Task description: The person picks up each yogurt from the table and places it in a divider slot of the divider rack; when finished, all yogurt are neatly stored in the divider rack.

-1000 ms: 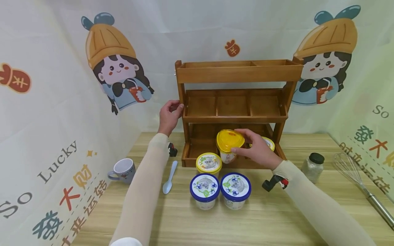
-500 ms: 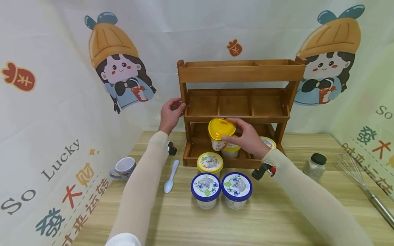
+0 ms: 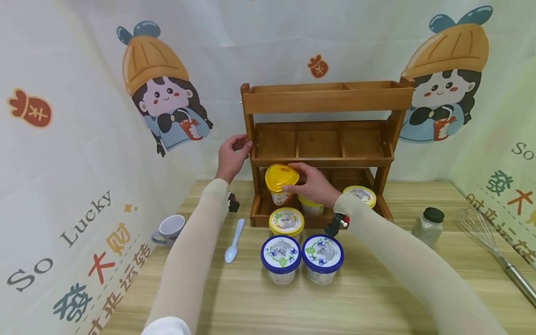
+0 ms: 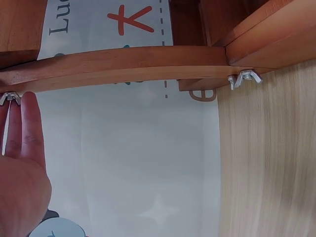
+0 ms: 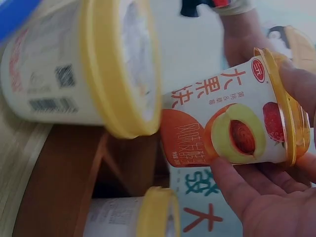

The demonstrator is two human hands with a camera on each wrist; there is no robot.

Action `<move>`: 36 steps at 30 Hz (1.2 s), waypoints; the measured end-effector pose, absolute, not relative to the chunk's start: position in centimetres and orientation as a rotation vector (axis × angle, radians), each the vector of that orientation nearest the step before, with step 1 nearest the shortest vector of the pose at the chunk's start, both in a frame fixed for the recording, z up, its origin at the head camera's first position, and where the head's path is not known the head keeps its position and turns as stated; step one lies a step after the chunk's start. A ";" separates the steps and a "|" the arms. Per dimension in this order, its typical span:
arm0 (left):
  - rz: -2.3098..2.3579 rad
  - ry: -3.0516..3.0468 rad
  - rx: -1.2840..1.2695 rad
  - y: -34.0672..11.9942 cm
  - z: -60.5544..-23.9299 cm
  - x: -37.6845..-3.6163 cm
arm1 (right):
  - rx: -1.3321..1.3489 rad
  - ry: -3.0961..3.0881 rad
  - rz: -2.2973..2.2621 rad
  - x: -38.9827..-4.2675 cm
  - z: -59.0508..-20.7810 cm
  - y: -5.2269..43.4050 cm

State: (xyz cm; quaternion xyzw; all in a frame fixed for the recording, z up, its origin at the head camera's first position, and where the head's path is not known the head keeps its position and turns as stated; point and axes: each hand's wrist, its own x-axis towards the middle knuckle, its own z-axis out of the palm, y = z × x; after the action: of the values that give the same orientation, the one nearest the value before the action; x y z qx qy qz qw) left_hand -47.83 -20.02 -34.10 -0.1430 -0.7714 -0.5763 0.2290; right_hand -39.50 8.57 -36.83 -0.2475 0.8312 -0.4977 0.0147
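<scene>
My right hand [image 3: 314, 184] grips a yogurt cup [image 3: 279, 181] with a domed yellow lid, above the left part of the wooden rack's [image 3: 326, 100] bottom tier. In the right wrist view this yogurt cup [image 5: 232, 116] shows a peach picture and red lettering; fingers and thumb lie around it. Fairly straight fingers of my left hand [image 3: 232, 157] touch the rack's left post, by a wing nut [image 4: 10, 97] in the left wrist view. A yellow-lidded tub [image 3: 311, 205] stands in the bottom tier's middle, partly hidden by my right hand. Another yellow-lidded tub [image 3: 360, 196] stands at right.
On the table before the rack stand a yellow-lidded tub [image 3: 286, 221] and two blue-lidded tubs [image 3: 281, 255]. A pale blue spoon [image 3: 234, 242] and a mug [image 3: 170, 229] are to the left. A black-capped jar [image 3: 428, 227] and a whisk [image 3: 498, 253] lie right.
My right hand has carried the peach yogurt cup leftward across the rack's bottom tier, uncovering the middle tub. My left hand has stayed at the post.
</scene>
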 end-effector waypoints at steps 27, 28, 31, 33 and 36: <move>-1.653 -2.123 -0.342 -19.5 -32.9 -47.7 | -0.616 2.579 -1.281 -43.3 -38.9 4.5; -1.656 -2.124 -0.341 -19.5 -32.9 -47.7 | -0.607 2.574 -1.261 -43.3 -38.8 4.4; -1.668 -2.128 -0.332 -19.6 -33.1 -47.7 | -0.583 2.529 -1.202 -42.9 -38.8 4.1; -1.677 -2.130 -0.332 -19.7 -33.4 -47.8 | -0.581 2.519 -1.174 -42.6 -38.7 4.0; -1.683 -2.134 -0.341 -19.9 -33.9 -47.7 | -0.586 2.535 -1.171 -42.3 -38.6 4.0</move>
State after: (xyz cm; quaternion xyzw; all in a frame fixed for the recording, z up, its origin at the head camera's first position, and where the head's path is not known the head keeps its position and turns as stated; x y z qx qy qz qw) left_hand -47.67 -19.91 -33.86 -0.1219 -0.7633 -0.6020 0.2002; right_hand -42.34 3.96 -38.57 -0.2033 0.8792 -0.4061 0.1439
